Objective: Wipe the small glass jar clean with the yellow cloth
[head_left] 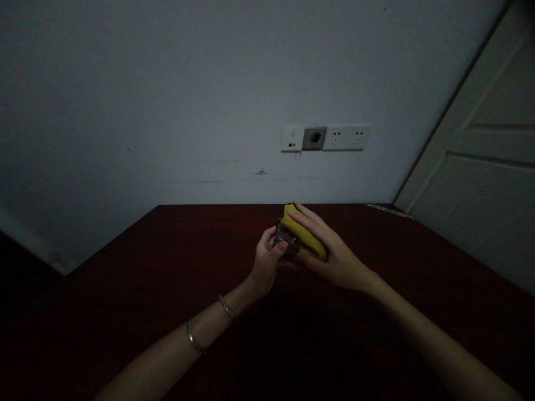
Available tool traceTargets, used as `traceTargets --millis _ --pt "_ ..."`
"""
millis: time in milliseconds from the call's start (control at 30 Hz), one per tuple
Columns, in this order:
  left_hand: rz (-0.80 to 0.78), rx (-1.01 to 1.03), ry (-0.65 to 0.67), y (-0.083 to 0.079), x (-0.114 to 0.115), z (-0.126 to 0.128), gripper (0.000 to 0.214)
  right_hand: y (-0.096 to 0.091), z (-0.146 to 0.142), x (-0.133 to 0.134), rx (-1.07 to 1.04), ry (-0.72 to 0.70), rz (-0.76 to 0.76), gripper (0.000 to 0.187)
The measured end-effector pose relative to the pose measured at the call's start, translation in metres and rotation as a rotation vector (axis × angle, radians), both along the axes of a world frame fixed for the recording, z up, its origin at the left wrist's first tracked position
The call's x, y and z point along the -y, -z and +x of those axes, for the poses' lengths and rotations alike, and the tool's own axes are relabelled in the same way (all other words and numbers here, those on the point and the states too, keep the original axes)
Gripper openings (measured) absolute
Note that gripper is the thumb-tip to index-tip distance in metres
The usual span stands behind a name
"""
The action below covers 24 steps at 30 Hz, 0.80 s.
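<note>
My left hand (267, 253) is closed around a small clear glass-like vessel (287, 245), with the thumb across its near side. The vessel looks dark against the table, with a few bright glints; its exact kind is hard to make out. In my right hand (334, 253) is a bunched yellow cloth (307, 234), its fingers laid over the top and the thumb below. The cloth touches or nearly touches the right side of the vessel. Both hands meet over the far middle of the dark red table (200, 267). Fingers hide parts of both things.
A pale wall (209, 100) rises behind the table, with a row of sockets (345, 138) on it. A panelled door (480, 150) stands at the right. A thin, pale flat strip (388, 210) lies at the far right table edge. The light is dim.
</note>
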<state>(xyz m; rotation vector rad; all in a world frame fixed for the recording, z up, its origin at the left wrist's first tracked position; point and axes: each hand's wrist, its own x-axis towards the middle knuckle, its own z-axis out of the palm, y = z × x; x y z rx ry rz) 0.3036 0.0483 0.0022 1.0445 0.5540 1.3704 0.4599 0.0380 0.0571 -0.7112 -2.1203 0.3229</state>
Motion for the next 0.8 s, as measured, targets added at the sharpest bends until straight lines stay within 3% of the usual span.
traceTargets --millis 167,367,600,800 --pt "-0.026 0.000 -0.107 -0.006 0.001 0.004 0.059 0.007 -0.001 -0.006 0.007 0.023 0.037 0.094" --pt "-0.078 -0.046 -0.131 -0.017 0.010 0.008 0.053 0.010 -0.003 -0.010 -0.023 0.027 0.075 0.097" --pt "0.011 -0.150 -0.094 -0.016 0.004 0.002 0.062 0.011 -0.004 -0.010 -0.112 0.036 0.068 0.090" --pt "0.145 -0.191 0.083 -0.006 -0.006 -0.004 0.088 0.012 -0.005 -0.013 -0.349 0.095 -0.135 0.087"
